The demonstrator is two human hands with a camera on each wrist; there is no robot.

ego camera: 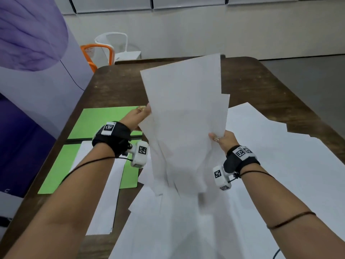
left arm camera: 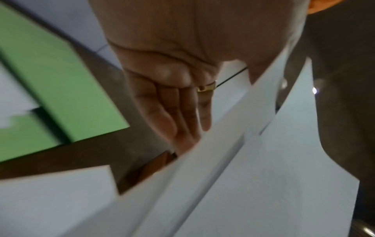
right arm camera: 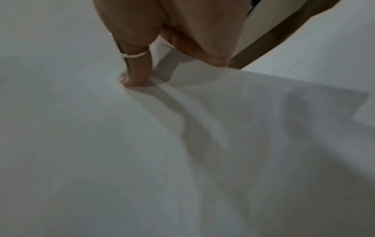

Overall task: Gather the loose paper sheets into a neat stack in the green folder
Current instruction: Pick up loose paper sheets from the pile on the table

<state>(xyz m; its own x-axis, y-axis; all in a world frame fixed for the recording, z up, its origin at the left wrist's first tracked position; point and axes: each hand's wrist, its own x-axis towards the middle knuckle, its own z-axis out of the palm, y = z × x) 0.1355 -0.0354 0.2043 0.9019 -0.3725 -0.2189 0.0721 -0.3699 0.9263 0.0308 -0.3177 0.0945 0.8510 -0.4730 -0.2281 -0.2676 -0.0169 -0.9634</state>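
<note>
Where sheets [ego camera: 276, 159] cover table [ego camera: 119, 85], chairs [ego camera: 104, 51] beyond.

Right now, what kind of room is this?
Probably an office or meeting room: a long brown table strewn with white paper sheets, a green folder lying open, and plastic chairs by a plain wall.

right hand [right arm camera: 172, 32] thumb pressing white paper sheets [right arm camera: 182, 152]; brown table [right arm camera: 274, 40] beyond

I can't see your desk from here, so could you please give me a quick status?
Both hands, left hand and right hand, gripping raised sheaf, uneven. Green folder open, one sheet inside. More sheets loose on table.
</note>
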